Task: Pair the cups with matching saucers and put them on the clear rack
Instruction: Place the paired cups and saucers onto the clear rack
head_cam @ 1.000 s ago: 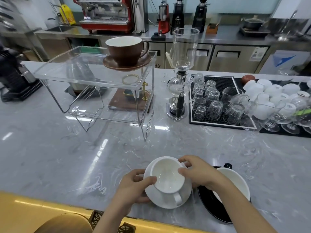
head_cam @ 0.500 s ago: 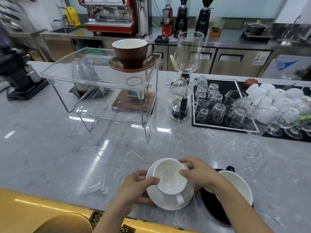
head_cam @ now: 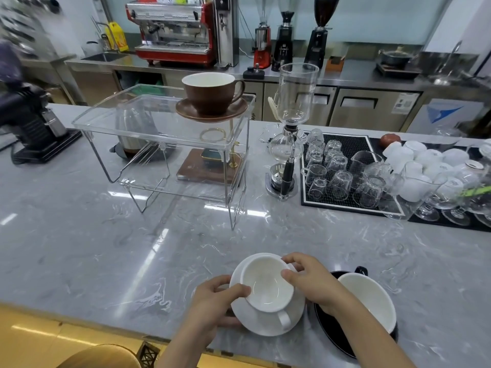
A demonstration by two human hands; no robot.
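Near the front edge of the grey marble counter (head_cam: 106, 261), your left hand (head_cam: 212, 304) grips the rim of the white saucer (head_cam: 255, 320), thumb hooked over the white cup (head_cam: 267, 286) sitting on it. Your right hand (head_cam: 310, 282) pinches the cup's far rim. Just right of them, a black cup (head_cam: 368, 298) stands on a black saucer (head_cam: 332, 328). Farther back, the clear rack (head_cam: 148, 128) carries a brown cup (head_cam: 211, 92) on its brown saucer (head_cam: 210, 111).

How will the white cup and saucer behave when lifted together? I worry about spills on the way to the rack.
The white cup sits loose on its glossy white saucer, so it may slide if tilted. Both look like rigid glazed ceramic, probably breakable. The left hand and right hand steadying the set should help.
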